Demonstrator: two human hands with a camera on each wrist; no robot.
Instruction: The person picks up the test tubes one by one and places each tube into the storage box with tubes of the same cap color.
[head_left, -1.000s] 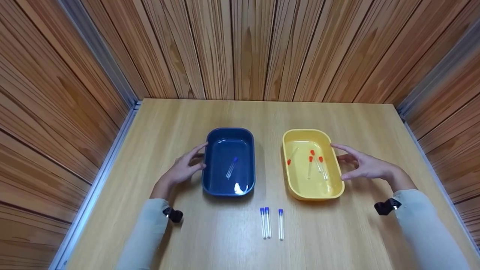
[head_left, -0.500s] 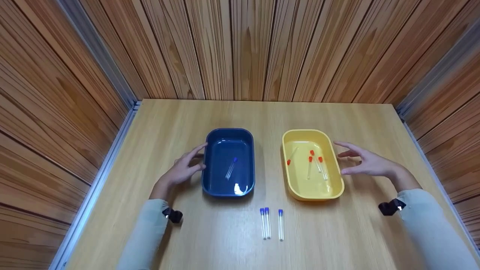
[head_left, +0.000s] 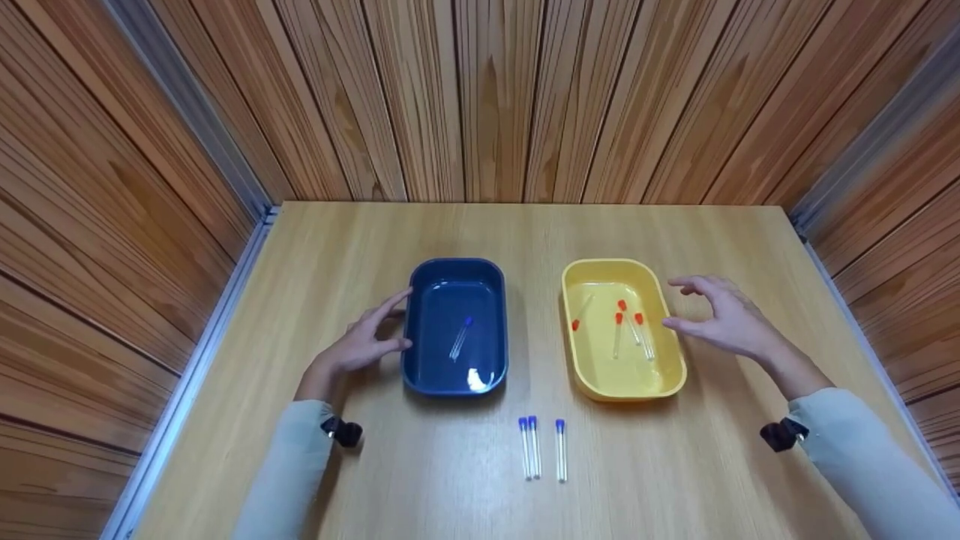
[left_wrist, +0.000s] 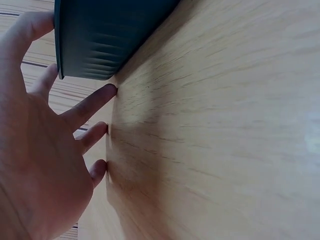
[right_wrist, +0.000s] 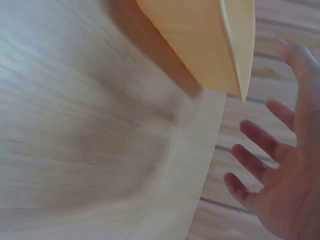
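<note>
My left hand point(head_left: 356, 345) has its thumb and forefinger at the left rim of a blue tray point(head_left: 431, 371). In the left wrist view, the other fingertips point(left_wrist: 111, 90) reach down to the table. Inside the blue tray lie clear tubes with blue caps point(head_left: 460, 339), close together. My right hand point(head_left: 731, 319) hovers off the right side of a yellow tray point(head_left: 600, 379), fingers spread and holding nothing. Several red-capped tubes point(head_left: 639, 320) are scattered in that tray. Three blue-capped tubes point(head_left: 561, 450) lie on the table in front, two of them side by side.
The wooden table point(head_left: 465, 495) is enclosed by wood-panelled walls point(head_left: 495, 97), with metal strips point(head_left: 202, 360) along its side edges. A strip of bare table separates the two trays. A small black camera sits on each wrist.
My right hand has come away from the yellow tray's rim, and its fingers have bent slightly and lifted. The left hand stays at the blue tray. The tubes lie as before.
</note>
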